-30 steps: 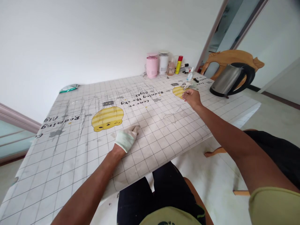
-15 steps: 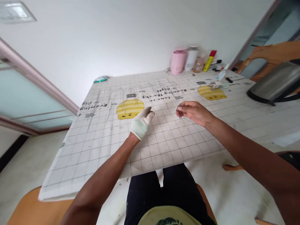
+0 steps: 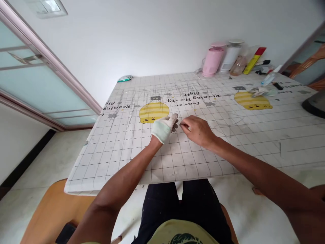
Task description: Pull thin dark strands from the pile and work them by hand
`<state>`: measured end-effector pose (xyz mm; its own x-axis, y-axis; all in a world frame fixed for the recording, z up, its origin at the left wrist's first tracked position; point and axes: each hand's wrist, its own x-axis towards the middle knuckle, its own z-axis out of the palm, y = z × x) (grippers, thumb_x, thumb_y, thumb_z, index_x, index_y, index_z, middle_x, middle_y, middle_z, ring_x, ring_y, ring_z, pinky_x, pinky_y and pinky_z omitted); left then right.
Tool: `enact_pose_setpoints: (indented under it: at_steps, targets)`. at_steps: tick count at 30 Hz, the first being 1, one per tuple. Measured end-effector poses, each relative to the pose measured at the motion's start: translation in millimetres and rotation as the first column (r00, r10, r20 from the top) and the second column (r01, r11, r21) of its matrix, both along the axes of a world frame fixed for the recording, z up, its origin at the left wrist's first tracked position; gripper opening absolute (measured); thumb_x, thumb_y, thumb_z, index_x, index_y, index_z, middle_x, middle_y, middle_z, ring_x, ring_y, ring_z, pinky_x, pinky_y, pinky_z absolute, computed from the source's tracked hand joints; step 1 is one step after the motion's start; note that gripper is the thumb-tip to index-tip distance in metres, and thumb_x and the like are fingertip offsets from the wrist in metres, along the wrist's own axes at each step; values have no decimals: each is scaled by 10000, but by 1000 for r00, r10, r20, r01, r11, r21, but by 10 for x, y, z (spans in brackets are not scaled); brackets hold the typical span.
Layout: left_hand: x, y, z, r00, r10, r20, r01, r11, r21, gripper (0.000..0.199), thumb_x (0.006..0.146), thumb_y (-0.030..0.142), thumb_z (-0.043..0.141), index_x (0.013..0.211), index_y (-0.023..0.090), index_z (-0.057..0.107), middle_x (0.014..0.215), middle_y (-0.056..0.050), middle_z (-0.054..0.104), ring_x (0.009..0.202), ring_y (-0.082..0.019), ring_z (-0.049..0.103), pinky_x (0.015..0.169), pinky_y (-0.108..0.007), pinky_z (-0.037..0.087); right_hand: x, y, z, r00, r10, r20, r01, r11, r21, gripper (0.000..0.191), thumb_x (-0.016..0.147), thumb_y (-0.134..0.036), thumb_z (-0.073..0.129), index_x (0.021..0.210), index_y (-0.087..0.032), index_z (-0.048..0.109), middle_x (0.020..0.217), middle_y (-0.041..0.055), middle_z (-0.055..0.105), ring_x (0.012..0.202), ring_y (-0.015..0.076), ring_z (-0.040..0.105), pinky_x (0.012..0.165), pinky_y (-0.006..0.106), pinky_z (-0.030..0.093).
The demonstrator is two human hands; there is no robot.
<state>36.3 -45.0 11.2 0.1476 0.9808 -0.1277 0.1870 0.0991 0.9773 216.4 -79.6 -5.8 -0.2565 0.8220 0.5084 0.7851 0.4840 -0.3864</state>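
Note:
My left hand (image 3: 164, 128) wears a white and pale green work glove and is held over the near middle of the table. Its fingers are curled with the thumb against them, and whatever they may grip is hidden. Close by on its right, my bare right hand (image 3: 199, 131) is closed in a pinch, thumb to forefinger. The pinching fingertips point at the gloved fingers with a narrow gap between. What sits in the pinch is too small to name. Beneath both hands lies a white checked tablecloth (image 3: 142, 154) printed with yellow striped bear balloons.
At the back right stand a pink cylindrical device (image 3: 213, 61), a white one (image 3: 231, 56), a bottle (image 3: 238, 66) and a yellow-red tube (image 3: 254, 61). A crumpled whitish thing (image 3: 262, 90) lies before them. A dark-based kettle (image 3: 315, 105) stands right; a green packet (image 3: 125, 78) lies far left.
My right hand has moved left, close to the gloved left hand, and its fingers have turned toward it. The camera view has shifted, so the kettle is now mostly cut off at right.

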Motion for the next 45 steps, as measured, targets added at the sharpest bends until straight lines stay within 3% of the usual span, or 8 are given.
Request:
enact_pose_setpoints:
  at_steps: [5, 11, 15, 20, 28, 32, 38, 45]
  targets:
    - [-63, 86, -30, 988, 3, 154, 1, 1000, -22, 285, 981, 346, 645, 794, 154, 744, 688, -38, 700, 605, -112, 611, 596, -231, 491, -202, -23, -30, 985, 66, 156, -81, 992, 93, 218, 1047, -179, 542, 858, -205, 648, 823, 81, 699, 798, 235, 617, 718, 377, 423]
    - [-186, 177, 13, 973, -112, 202, 110, 994, 20, 284, 997, 304, 649, 790, 136, 745, 695, -50, 680, 594, -107, 594, 560, -237, 464, -1, -56, 382, 964, -43, -263, 54, 998, 34, 247, 1067, -375, 600, 894, -232, 706, 802, 40, 717, 685, 186, 597, 614, 339, 438]
    - [-214, 197, 29, 974, -175, 141, 172, 985, 35, 276, 992, 304, 662, 797, 132, 756, 712, -63, 698, 597, -111, 604, 563, -242, 470, 149, 126, 523, 946, -14, -324, -7, 998, -64, 173, 979, -397, 712, 1029, -238, 758, 1022, 60, 789, 911, 234, 702, 765, 373, 544]
    - [-197, 192, 50, 973, -226, 48, 225, 974, 17, 278, 1000, 311, 649, 811, 138, 756, 691, -44, 693, 584, -105, 603, 572, -235, 480, 79, 301, 323, 948, 130, -289, -223, 922, -316, 150, 974, -352, 688, 939, -244, 786, 859, 24, 778, 778, 201, 704, 682, 338, 531]
    - [-162, 245, -52, 996, -85, 23, 84, 996, 31, 189, 955, 228, 636, 1033, 164, 796, 834, -33, 754, 706, -121, 678, 668, -245, 540, 42, 326, 76, 936, 96, -339, -171, 965, -198, 253, 1057, -395, 604, 934, -241, 762, 755, 11, 732, 656, 178, 666, 637, 327, 500]
    - [-103, 198, -40, 987, 20, -157, -2, 993, 119, 278, 976, 273, 604, 1151, 203, 808, 772, -1, 752, 696, -129, 674, 744, -260, 553, 9, 324, 42, 967, 88, -240, -131, 977, -170, 294, 1074, -390, 593, 844, -233, 689, 709, 4, 704, 620, 165, 623, 624, 321, 440]
    - [-48, 118, 8, 914, 38, -404, 45, 980, 193, 318, 1018, 317, 566, 1220, 277, 807, 818, 17, 783, 826, -159, 735, 908, -278, 543, -77, 329, -18, 999, 20, -47, -23, 998, -64, 408, 1134, -418, 454, 824, -218, 631, 664, 14, 664, 579, 153, 554, 600, 321, 341]
    - [-43, 105, -48, 894, 34, -446, 86, 966, 245, 285, 1017, 283, 560, 1152, 276, 812, 761, 14, 746, 776, -185, 702, 877, -302, 514, -100, 323, -139, 985, -112, 129, 104, 992, 65, 503, 1142, -428, 338, 764, -215, 592, 597, 25, 574, 523, 147, 396, 551, 337, 222]
